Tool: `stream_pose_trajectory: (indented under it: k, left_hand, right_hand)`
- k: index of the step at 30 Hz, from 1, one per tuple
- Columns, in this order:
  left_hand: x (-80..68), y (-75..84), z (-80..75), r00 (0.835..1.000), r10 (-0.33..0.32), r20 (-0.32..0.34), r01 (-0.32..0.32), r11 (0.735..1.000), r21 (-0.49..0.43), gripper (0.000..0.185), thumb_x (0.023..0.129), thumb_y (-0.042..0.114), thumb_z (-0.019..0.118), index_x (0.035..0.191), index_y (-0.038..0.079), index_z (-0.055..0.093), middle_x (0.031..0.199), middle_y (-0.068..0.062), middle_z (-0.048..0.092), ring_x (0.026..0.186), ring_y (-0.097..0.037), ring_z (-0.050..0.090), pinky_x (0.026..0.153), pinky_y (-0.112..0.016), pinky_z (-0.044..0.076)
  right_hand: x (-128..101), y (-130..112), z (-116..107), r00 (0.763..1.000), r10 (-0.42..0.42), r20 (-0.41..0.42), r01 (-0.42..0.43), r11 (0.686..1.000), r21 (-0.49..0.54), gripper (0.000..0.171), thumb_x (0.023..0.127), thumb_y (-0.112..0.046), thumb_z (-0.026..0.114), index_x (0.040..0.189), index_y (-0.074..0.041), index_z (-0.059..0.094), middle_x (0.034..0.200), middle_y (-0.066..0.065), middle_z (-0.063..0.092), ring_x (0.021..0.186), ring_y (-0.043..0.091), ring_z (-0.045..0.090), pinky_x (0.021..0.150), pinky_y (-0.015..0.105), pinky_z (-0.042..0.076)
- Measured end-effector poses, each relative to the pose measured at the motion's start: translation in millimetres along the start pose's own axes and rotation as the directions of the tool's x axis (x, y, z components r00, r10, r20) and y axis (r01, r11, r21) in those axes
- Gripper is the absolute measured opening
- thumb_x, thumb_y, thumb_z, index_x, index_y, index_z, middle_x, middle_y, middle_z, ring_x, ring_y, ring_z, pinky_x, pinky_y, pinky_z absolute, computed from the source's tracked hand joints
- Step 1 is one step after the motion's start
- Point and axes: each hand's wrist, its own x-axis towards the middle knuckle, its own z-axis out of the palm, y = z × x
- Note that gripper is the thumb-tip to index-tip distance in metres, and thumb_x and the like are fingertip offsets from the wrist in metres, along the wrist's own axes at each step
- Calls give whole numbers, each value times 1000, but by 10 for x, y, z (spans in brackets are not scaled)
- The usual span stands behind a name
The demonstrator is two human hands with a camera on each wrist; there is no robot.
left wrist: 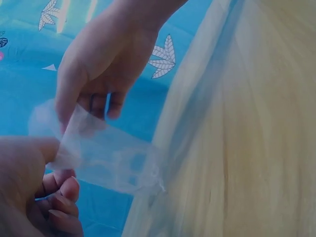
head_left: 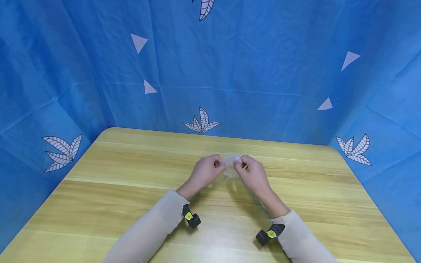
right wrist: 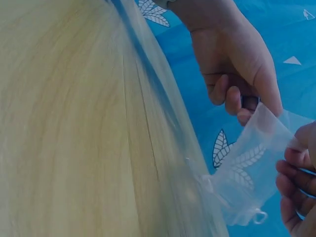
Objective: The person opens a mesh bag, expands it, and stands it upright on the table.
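Observation:
Between both hands hangs a small sheer white bag (head_left: 232, 169), see-through and soft, above the table. My left hand (head_left: 204, 171) pinches one side of its upper edge between thumb and fingers. On the other side, my right hand (head_left: 253, 174) pinches the same edge. The left wrist view shows the bag (left wrist: 111, 153) spread between the two hands, its free end drooping. In the right wrist view, the lower end of the bag (right wrist: 232, 192) is gathered, with a small loop at its corner. Whether anything lies inside cannot be made out.
A light wood-grain table (head_left: 125, 197) lies under the hands. Behind it and at both sides hangs a blue curtain (head_left: 263, 73) with white leaf and triangle prints. Each wrist wears a black camera on a strap, close above the tabletop.

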Motion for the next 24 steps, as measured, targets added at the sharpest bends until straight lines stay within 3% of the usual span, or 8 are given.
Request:
stream_pose_trajectory:
  k: [4, 7, 13, 19, 24]
  left_hand:
    - [4, -9, 25, 1000, -9, -3, 9, 1000, 22, 29, 94, 36, 65, 76, 16, 53, 60, 7, 45, 51, -9, 39, 50, -25, 33]
    - [0, -8, 20, 999, -34, -12, 34, 999, 18, 22, 92, 25, 66, 77, 15, 54, 60, 5, 47, 50, -9, 39, 49, -25, 33]
    - [-14, 8, 4, 995, -89, -40, 90, 995, 30, 16, 84, 8, 67, 84, 12, 52, 66, 2, 51, 53, -11, 43, 48, -25, 36]
    - [-34, 48, 19, 996, 22, -90, -12, 993, 115, 23, 86, 19, 76, 93, 11, 54, 79, 2, 53, 62, -13, 46, 54, -26, 39]
    - [-41, 43, 31, 991, 73, -115, -58, 990, 132, 20, 89, 22, 74, 90, 13, 56, 77, 4, 53, 62, -12, 45, 54, -25, 37]
  right_hand:
    - [-8, -2, 19, 999, -37, 12, 37, 999, 28, 21, 95, -13, 62, 75, -14, 55, 77, -1, 56, 70, 17, 51, 66, 37, 47]
    - [-10, -2, 35, 997, -69, 15, 69, 997, 26, 18, 95, -12, 63, 77, -14, 60, 81, -1, 60, 74, 17, 54, 68, 39, 50]
    - [-28, 5, 68, 990, -131, 51, 132, 991, -24, 16, 94, -10, 64, 79, -14, 61, 84, -2, 61, 70, 18, 52, 61, 30, 46]
    - [-34, 10, 50, 991, -122, 53, 125, 991, -50, 18, 94, -11, 63, 77, -15, 58, 85, -2, 59, 71, 25, 53, 59, 30, 41]
    - [-30, 17, 32, 990, -128, 53, 131, 990, -52, 18, 95, -13, 63, 77, -16, 58, 84, -2, 58, 72, 28, 54, 61, 32, 42]
